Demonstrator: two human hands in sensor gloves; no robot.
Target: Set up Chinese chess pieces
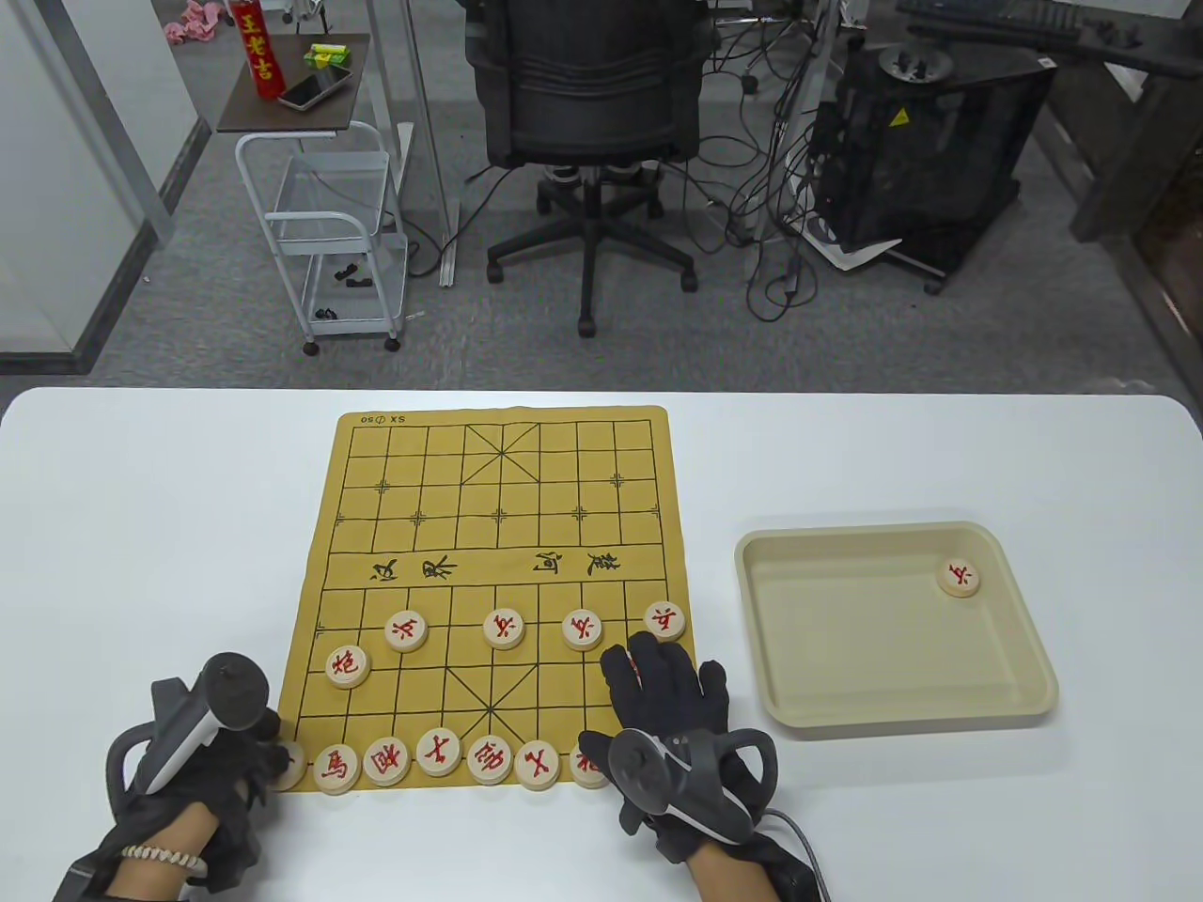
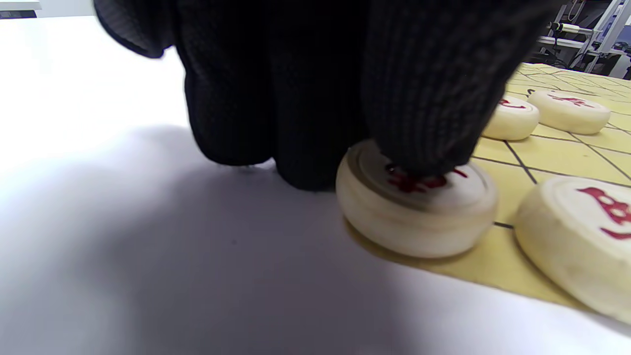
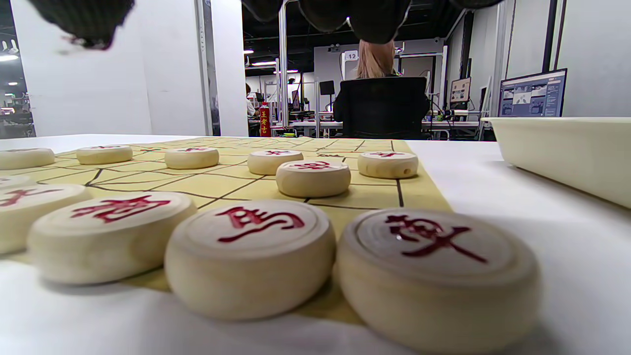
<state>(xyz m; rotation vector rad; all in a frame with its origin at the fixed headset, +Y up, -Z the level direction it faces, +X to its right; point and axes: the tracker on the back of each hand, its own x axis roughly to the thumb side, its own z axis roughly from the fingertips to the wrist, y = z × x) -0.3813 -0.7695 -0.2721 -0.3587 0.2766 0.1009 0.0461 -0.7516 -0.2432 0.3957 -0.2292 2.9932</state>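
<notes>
Left hand [image 2: 315, 84] presses corner piece [image 2: 416, 207]; table view barely shows it.

board [image 1: 489, 583]: river text 楚河 / 漢界, corner mark "SX" printed upside down | red can [image 1: 256, 47]: 王老吉 | black cabinet [image 1: 926, 160]: yellow warning triangle | white sign [image 3: 350, 55]: "12" | chariot piece [image 3: 436, 276]: 車 | horse piece [image 3: 251, 256]: 馬 | tray piece [image 1: 960, 578]: 兵
</notes>
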